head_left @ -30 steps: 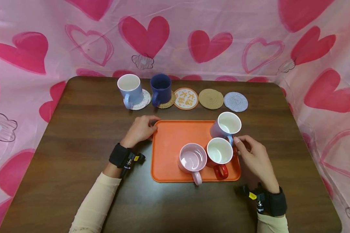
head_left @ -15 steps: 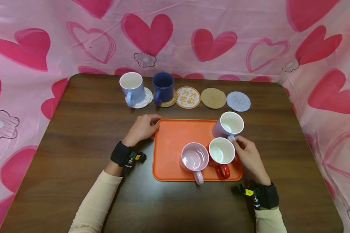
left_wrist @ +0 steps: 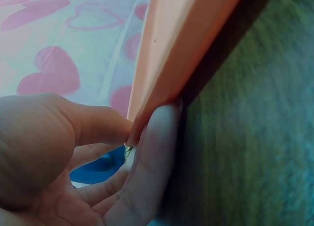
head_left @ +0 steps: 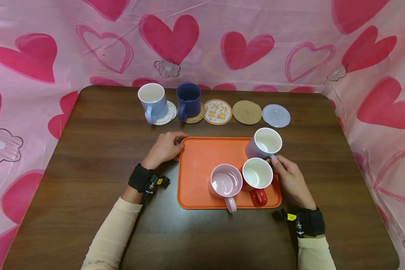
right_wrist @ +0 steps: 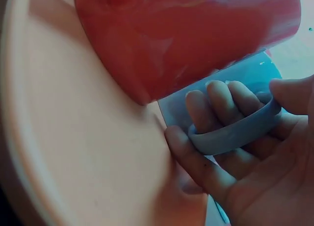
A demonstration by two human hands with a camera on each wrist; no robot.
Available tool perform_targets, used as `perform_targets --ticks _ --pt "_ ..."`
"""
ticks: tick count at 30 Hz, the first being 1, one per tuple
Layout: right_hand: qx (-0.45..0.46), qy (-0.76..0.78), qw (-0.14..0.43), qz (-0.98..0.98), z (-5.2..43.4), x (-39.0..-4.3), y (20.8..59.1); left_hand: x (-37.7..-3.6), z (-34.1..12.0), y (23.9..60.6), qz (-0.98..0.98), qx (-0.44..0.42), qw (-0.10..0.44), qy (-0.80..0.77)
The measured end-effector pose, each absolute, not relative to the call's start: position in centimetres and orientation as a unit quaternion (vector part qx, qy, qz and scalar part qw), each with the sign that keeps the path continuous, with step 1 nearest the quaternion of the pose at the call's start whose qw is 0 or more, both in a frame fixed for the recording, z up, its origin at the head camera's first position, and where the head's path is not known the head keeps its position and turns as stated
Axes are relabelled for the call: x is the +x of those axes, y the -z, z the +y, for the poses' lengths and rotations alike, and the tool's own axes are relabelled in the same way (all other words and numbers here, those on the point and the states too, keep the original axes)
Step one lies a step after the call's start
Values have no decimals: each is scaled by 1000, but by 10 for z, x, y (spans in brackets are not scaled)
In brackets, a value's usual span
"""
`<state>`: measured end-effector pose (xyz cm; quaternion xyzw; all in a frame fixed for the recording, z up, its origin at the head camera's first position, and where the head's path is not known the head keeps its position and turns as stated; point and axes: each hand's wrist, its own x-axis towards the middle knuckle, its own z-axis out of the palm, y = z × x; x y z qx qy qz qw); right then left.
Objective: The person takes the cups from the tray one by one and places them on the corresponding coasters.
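Right hand (head_left: 290,179) now closer in than a moment ago, fingers (right_wrist: 223,106) hooked through the handle (right_wrist: 235,133) of the pale purple mug (head_left: 264,143) at the far right corner of the orange tray (head_left: 202,165). Mug not lifted yet. Left hand (head_left: 163,149) pinching the tray's far left corner, same as before.
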<state>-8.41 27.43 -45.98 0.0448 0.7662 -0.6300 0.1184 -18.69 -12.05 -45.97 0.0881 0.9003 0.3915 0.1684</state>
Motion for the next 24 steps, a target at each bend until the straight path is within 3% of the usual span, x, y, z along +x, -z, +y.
perform_targets --ticks 11,24 --pt "16 746 57 664 262 -84 471 -185 -121 457 896 79 175 -401" --pt "78 641 1 764 252 -85 469 -184 -121 460 898 78 158 -403"
